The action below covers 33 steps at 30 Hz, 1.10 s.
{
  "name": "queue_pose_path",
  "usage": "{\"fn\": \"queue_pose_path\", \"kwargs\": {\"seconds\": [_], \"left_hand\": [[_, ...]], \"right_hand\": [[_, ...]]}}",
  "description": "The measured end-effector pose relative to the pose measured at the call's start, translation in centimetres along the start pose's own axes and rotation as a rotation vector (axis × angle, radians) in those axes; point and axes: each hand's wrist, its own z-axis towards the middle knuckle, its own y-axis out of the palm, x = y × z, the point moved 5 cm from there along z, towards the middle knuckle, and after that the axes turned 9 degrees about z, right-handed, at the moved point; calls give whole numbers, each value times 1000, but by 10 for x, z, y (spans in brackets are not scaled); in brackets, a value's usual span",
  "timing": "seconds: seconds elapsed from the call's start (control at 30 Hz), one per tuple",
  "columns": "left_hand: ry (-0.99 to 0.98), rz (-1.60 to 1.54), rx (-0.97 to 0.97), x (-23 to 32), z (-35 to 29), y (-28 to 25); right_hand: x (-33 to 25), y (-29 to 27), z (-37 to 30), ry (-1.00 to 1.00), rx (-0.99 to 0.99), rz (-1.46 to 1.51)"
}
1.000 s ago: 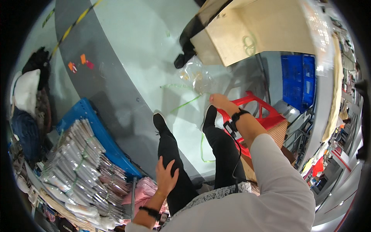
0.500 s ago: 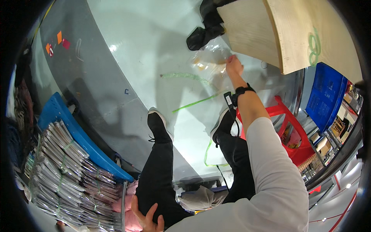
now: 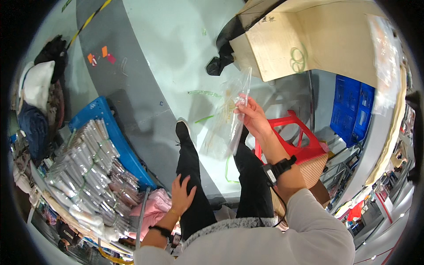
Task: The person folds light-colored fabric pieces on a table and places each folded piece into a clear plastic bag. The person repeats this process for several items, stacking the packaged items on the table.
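Observation:
My right hand [image 3: 255,115] pinches the upper edge of a clear plastic bag [image 3: 224,126]. The bag hangs above the floor in front of my legs, and brownish marks show on or through it. My left hand [image 3: 181,194] rests on my left thigh with its fingers apart, holding nothing. Each wrist wears a black strap, and a cable trails from the right one.
A blue crate [image 3: 140,164] with bundled plastic-wrapped packs [image 3: 88,170] stands at my left, beside pink cloth [image 3: 154,205]. To the right are a red stool [image 3: 304,154], a blue crate [image 3: 351,106] and a wooden panel [image 3: 276,48]. Green strips [image 3: 205,93] lie on the floor.
My right hand has lifted the plastic bag off the floor and drawn it nearer to me. My left hand has moved forward onto my thigh. The view has shifted.

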Motion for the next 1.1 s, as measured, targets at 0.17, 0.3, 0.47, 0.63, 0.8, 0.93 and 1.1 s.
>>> {"fn": "queue_pose_path", "kwargs": {"seconds": [0.17,0.3,0.47,0.63,0.8,0.93,1.1], "left_hand": [[-326,-1328,-230,91,72,-39],[226,-1356,-371,230,106,-141],[219,-829,-211,371,90,-213],[481,-698,-364,498,56,-229],[746,-657,-609,626,30,-250],[767,-576,-873,707,25,-250],[776,-604,-1062,776,27,-221]], "right_hand": [[-81,59,-126,33,-190,-27],[-147,48,-191,-131,-77,-314],[-227,15,-276,-375,-123,-307],[-308,-28,-352,-539,48,-356],[-390,-57,-421,-832,110,-287],[-443,-76,-461,-937,227,-273],[-490,-105,-506,-1090,407,-216]]}}
